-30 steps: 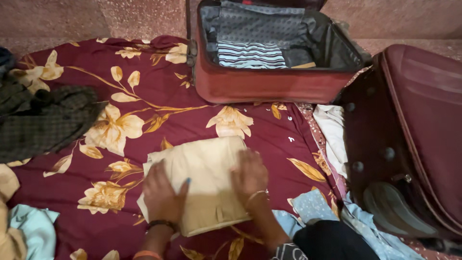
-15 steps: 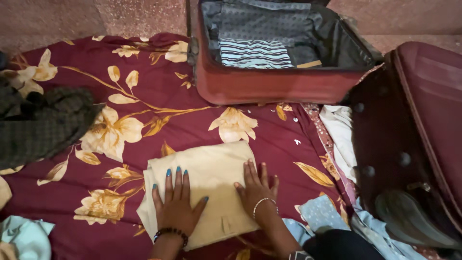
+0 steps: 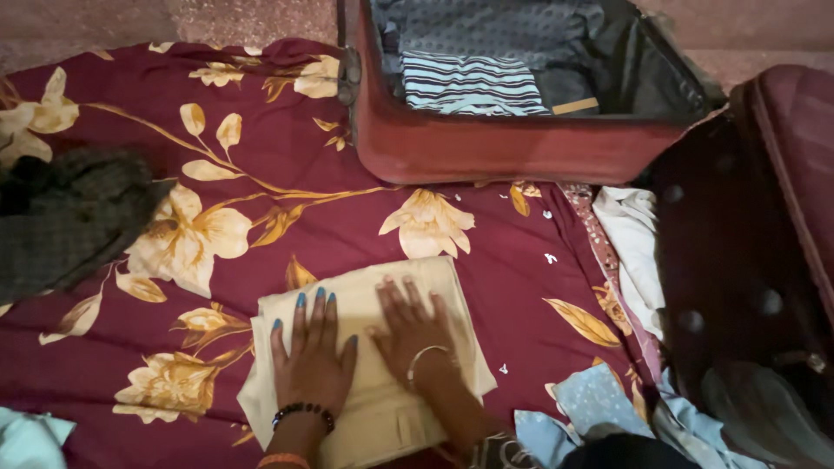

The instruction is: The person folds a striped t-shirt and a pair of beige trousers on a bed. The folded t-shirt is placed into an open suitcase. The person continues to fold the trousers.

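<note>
A folded cream garment (image 3: 452, 308) lies on a maroon sheet with gold flowers (image 3: 261, 174). My left hand (image 3: 311, 352) rests flat on its left half, fingers spread, blue nails showing. My right hand (image 3: 410, 330) presses flat on the middle of the garment beside the left hand, a thin bangle on the wrist. Neither hand grips anything. Behind the garment stands an open red suitcase (image 3: 495, 148) with a striped folded cloth (image 3: 473, 82) inside.
A dark checked garment (image 3: 65, 213) lies at the left edge. The suitcase's maroon lid (image 3: 764, 226) lies open at the right, with white cloth (image 3: 634, 243) beside it. Light blue cloth (image 3: 591, 404) lies near my knee; another pale blue piece (image 3: 26, 439) sits bottom left.
My right hand has slid left across the cream garment, toward the left hand. The view has shifted, so the suitcase sits higher and more to the right.
</note>
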